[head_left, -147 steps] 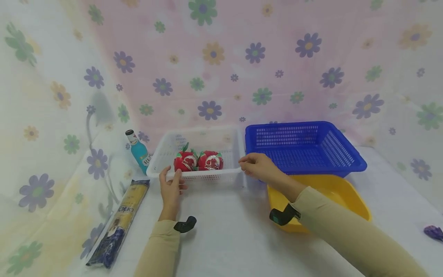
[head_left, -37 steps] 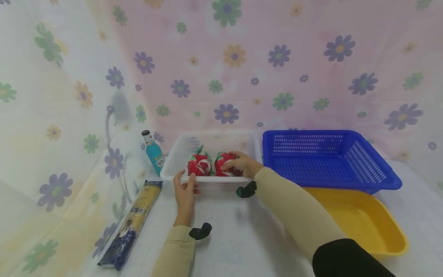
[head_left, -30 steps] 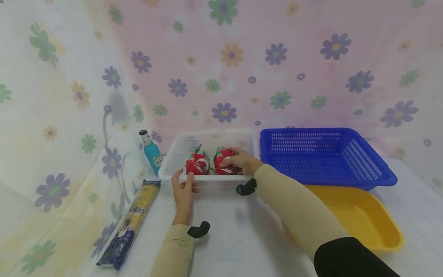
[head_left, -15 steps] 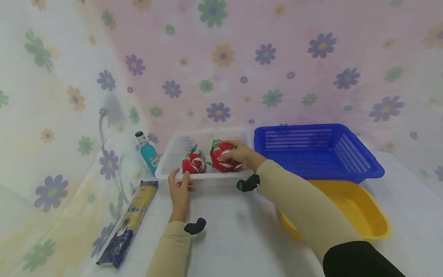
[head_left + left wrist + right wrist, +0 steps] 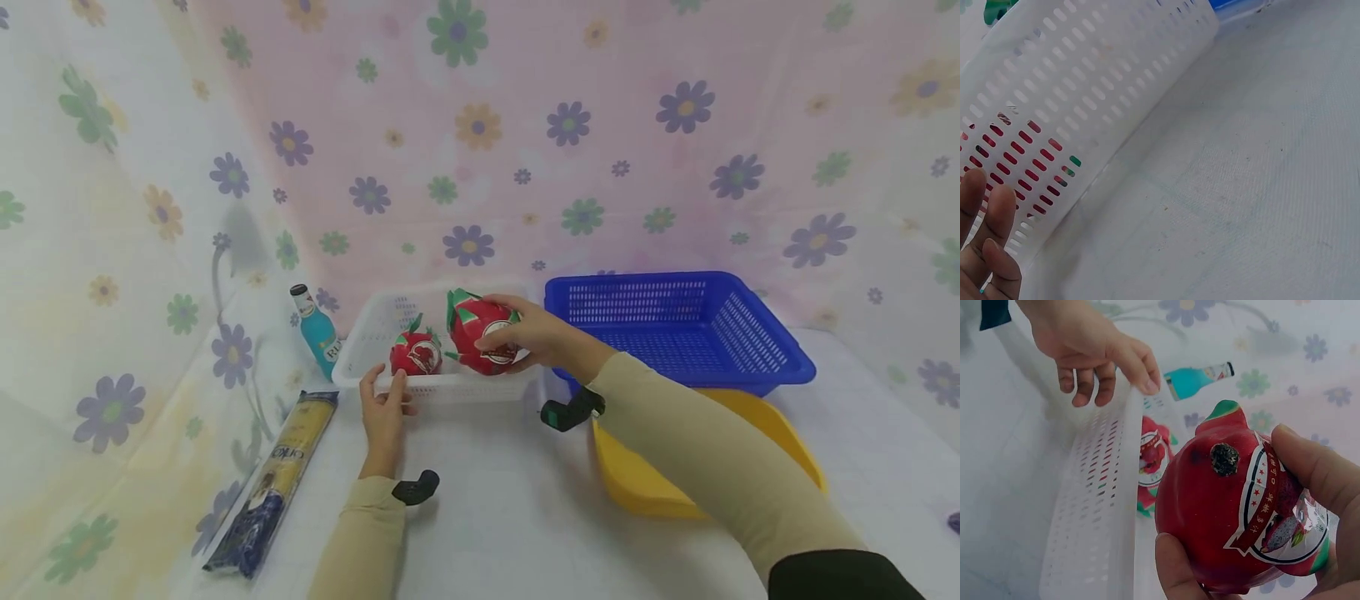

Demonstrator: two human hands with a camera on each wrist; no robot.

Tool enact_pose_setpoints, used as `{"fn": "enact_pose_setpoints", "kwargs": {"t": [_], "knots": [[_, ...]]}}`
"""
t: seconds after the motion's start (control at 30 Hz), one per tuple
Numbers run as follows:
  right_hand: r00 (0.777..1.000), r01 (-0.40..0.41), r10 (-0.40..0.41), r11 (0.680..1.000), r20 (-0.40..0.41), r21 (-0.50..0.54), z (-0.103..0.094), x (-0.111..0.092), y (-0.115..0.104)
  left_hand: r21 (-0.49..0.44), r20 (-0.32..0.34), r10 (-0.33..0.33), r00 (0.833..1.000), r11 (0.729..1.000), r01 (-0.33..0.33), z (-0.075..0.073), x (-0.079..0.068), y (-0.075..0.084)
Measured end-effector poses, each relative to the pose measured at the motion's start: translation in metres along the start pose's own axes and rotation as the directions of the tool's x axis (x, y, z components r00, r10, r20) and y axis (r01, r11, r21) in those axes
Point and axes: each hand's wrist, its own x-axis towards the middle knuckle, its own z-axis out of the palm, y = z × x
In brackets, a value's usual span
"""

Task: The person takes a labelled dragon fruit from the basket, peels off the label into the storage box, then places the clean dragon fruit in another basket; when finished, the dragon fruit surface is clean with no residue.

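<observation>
While I monitor the feeds from a distance, the right hand [image 5: 542, 335] grips the dragon fruit [image 5: 471, 325] between thumb and fingers and holds it over the right part of the white basket [image 5: 457, 388]. The dragon fruit is a rounded, glossy red body with green-tipped scales; in the right wrist view I observe a rough, dark scar [image 5: 1224, 459] and a creased, printed label [image 5: 1266, 494]. The left hand [image 5: 384, 423] pinches the basket's rim, its other fingers loosely bent outside the front wall. I identify that wall as thin, translucent plastic, pierced by rows of rounded slots.

Inside the white basket, near the left hand, sits a second dragon fruit [image 5: 415, 353], also red, green and labelled. To the right I note a blue basket [image 5: 660, 333], rectangular and slotted, with sloping sides. Nearer the person stands a yellow tub [image 5: 639, 481], smooth-walled and round-cornered, partly hidden by the right sleeve [image 5: 697, 446].
</observation>
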Motion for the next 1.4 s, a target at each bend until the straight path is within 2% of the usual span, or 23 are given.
{"fn": "enact_pose_setpoints", "kwargs": {"t": [0.33, 0.6, 0.73, 1.0, 1.13, 1.4], "knots": [[0.998, 0.048, -0.049, 0.999, 0.041, 0.003, -0.005, -0.045, 0.014, 0.051, 0.018, -0.002, 1.000, 0.999, 0.001, -0.003, 0.000, 0.001], [0.997, 0.054, -0.054, 0.999, 0.050, -0.005, 0.004, -0.078, 0.043, 0.097, 0.030, -0.029, 0.999, 0.995, 0.026, -0.010, 0.004, -0.003], [0.998, 0.054, -0.054, 0.998, 0.011, -0.028, 0.006, -0.091, 0.055, 0.086, 0.045, -0.040, 0.998, 0.996, 0.036, -0.009, 0.004, -0.003], [0.999, 0.048, -0.048, 0.997, -0.008, -0.058, 0.006, -0.109, 0.070, 0.107, 0.036, -0.052, 0.998, 0.993, 0.048, -0.006, 0.006, 0.004], [1.000, 0.019, -0.020, 0.998, -0.021, -0.060, 0.008, -0.114, 0.077, 0.108, 0.043, -0.067, 0.997, 0.992, 0.062, -0.006, 0.007, 0.006], [1.000, 0.012, -0.012, 0.998, -0.003, -0.062, 0.016, -0.124, 0.094, 0.128, 0.033, -0.075, 0.997, 0.989, 0.070, -0.006, 0.003, 0.006]]}}
